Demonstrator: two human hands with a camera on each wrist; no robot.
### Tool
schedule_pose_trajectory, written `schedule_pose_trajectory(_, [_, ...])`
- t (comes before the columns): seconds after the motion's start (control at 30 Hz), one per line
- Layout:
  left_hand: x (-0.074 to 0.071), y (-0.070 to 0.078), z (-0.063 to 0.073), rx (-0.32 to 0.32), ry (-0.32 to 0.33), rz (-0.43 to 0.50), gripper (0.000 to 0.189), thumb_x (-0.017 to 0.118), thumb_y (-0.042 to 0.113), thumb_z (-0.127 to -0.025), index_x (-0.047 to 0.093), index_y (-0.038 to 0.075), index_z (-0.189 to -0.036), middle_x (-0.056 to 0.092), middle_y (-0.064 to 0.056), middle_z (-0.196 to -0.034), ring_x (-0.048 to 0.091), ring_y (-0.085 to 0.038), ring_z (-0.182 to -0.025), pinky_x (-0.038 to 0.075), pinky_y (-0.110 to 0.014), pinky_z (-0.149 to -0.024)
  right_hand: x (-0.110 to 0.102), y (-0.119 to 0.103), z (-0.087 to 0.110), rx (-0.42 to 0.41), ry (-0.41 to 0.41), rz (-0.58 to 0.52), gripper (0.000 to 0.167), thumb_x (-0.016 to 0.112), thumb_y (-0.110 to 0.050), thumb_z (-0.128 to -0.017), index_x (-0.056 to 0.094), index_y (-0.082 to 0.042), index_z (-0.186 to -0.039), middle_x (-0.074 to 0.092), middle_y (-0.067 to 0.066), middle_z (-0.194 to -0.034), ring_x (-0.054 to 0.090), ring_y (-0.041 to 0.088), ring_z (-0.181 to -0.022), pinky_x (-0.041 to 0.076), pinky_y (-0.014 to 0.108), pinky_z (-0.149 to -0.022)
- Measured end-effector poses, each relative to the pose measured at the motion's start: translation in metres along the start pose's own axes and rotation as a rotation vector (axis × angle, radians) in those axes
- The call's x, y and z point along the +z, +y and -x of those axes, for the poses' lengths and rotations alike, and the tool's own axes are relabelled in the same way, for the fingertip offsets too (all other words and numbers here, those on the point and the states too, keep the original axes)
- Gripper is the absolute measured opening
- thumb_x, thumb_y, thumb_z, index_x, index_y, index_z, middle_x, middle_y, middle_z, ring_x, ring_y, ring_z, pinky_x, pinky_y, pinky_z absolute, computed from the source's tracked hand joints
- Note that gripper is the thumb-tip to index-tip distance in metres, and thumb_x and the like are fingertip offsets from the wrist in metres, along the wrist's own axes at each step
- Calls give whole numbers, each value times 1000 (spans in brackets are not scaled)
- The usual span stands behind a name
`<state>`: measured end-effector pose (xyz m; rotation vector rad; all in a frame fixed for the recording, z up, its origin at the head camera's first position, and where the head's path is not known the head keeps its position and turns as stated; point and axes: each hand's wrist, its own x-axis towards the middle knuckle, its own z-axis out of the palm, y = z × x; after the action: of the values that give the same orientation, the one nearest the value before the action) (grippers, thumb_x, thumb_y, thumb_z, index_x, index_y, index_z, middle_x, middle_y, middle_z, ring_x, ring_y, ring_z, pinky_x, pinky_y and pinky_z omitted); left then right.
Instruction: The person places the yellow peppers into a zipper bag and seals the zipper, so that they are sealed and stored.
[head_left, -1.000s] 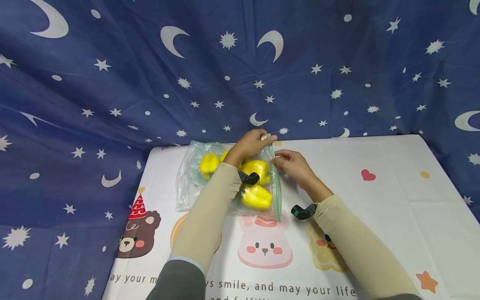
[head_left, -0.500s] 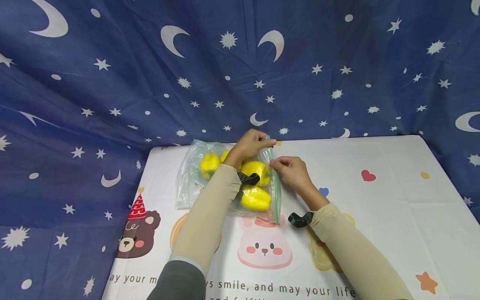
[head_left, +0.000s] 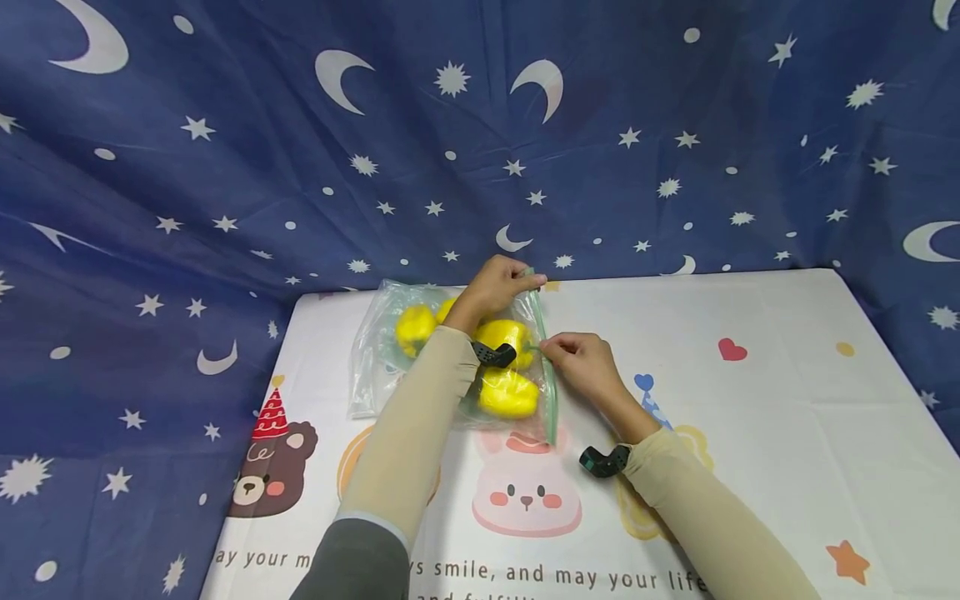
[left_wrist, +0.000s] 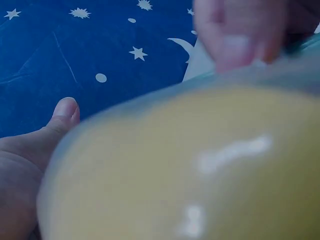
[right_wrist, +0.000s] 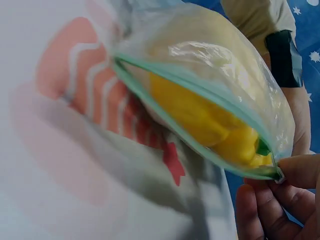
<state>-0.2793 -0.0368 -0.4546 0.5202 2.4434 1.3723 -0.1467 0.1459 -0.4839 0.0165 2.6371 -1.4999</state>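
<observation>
A clear plastic zip bag (head_left: 367,387) with a green seal (head_left: 551,412) lies on the table, with several yellow bell peppers (head_left: 508,393) inside. My left hand (head_left: 495,287) pinches the far end of the seal, its thumb pointing right. Lower along that edge, my right hand (head_left: 588,358) pinches the zip's small slider (right_wrist: 280,175) between thumb and fingers. The right wrist view shows the bag's mouth gaping beside the slider, peppers (right_wrist: 190,112) visible within. In the left wrist view a blurred pepper (left_wrist: 190,160) under plastic hides most of the left hand (left_wrist: 22,175).
A white printed tablecloth (head_left: 780,467) with cartoon animals and lettering covers the table. Behind and at the left hangs a dark blue curtain (head_left: 420,125) with moons and stars. Black bands (head_left: 603,461) sit on both wrists, over beige sleeves (head_left: 712,508).
My right hand has slid along the green seal, away from the left hand and toward the near side. The left hand keeps hold of the far end, and the bag has barely moved.
</observation>
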Motion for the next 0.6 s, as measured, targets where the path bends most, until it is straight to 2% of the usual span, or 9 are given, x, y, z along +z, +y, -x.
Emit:
schedule_pose_trajectory(0.17, [-5,-2,-1,-16,26,-2,48,68,46,-97,58,11,-66,31,3,-57,32,-15,-55,33,-28,-59,3,4,9,-5,-34,-12,20,68,-31,-96,81,-16,-93,70,-1,-76,58,19,-83,44,32,-76])
schedule_pose_trajectory(0.37, [-10,-5,-3,-17,36,2,55,68,47,-97,41,15,-61,27,3,-57,28,-15,-53,30,-29,-57,6,6,19,-9,-67,-18,19,69,-31,-96,80,-16,-89,68,3,-72,55,19,-76,42,30,-71])
schedule_pose_trajectory(0.6, [-14,-6,-4,-27,48,1,56,67,46,-97,39,15,-61,25,3,-58,25,-15,-52,28,-29,-56,6,10,28,-34,-103,30,24,69,-31,-96,77,-17,-79,64,3,-64,52,17,-67,38,28,-65])
